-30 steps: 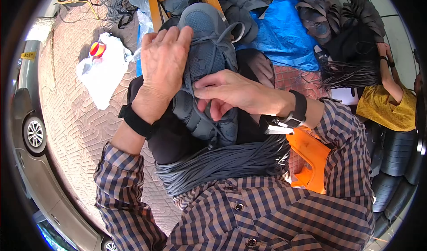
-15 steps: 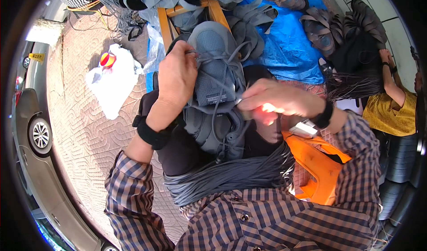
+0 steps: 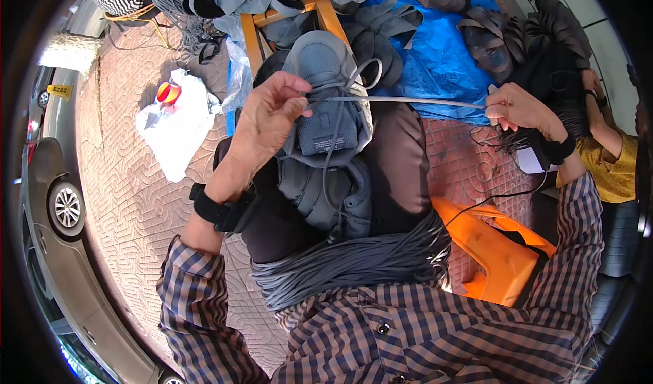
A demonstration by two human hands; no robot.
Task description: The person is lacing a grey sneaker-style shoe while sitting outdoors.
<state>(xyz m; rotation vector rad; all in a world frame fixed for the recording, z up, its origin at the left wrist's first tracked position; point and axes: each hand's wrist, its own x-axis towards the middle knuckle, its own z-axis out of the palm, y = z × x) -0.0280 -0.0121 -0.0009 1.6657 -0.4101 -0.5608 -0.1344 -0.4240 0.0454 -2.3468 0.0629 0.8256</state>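
Grey shoe (image 3: 325,122), lace (image 3: 401,99) taut between hands

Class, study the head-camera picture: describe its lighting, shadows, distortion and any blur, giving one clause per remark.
Head view: hard sunlight brightens the left hand and the taut lace; the lap beneath the grey shoe lies in deep shadow; fisheye bending curves the car along the left rim, with black corners around the circle; the right hand and the centre look sharp, the rim softer.

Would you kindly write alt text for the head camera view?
A left hand steadies a grey sneaker on the person's lap while the right hand pulls its grey lace taut sideways. A bundle of grey laces lies across the lap, beside an orange stool.
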